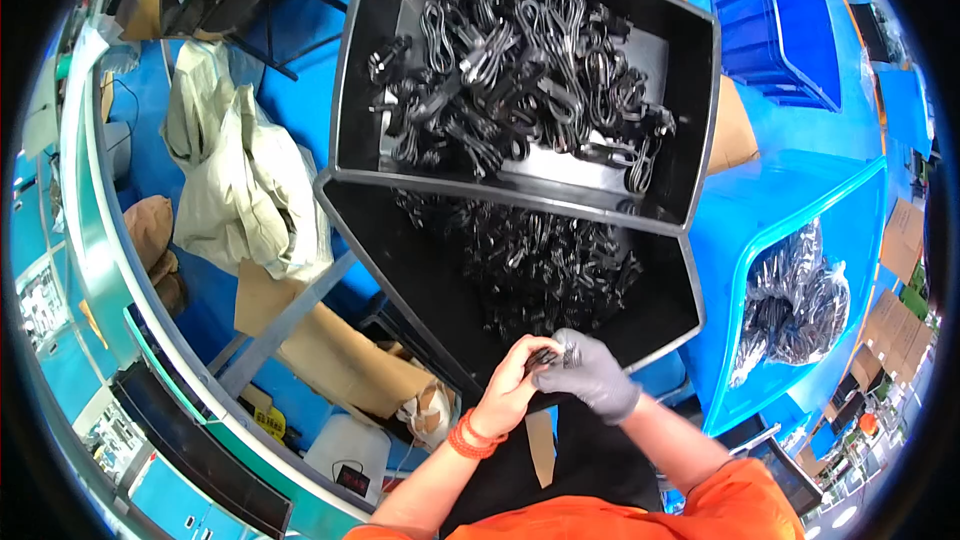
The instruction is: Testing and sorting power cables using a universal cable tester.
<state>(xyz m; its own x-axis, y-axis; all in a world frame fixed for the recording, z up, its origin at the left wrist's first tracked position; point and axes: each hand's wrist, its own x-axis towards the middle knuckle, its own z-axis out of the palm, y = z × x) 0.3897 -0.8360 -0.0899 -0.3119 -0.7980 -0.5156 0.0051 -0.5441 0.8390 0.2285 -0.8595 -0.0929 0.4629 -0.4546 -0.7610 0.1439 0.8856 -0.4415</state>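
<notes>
Pale, creased cloth lies heaped at the far left on the blue floor, beside a curved metal rail. Just right of and below it, flattened brown cardboard rests against a grey metal bar that slants up toward the bins.

Near the bottom centre, the left hand is bare, with an orange band round the wrist. Its fingers are curled inward, pinching one end of a small coiled black cable. The right hand, in a grey glove, meets it from the other side, fingers bent over the same cable, so both hands grip it together just above the near rim of the lower black bin. How tightly each finger presses cannot be told, since the cable is mostly hidden between them.

That lower bin holds a mound of similar black cable bundles toward its far side. Stacked partly over its back edge stands a second black bin, and in it lies a larger tangle of black cables on a grey sheet.

Orange sleeves show at the lower edge. To the right, a blue tub holds clear bags of black cables. Further up right sits a blue crate, with brown cardboard boxes along the right rim.
</notes>
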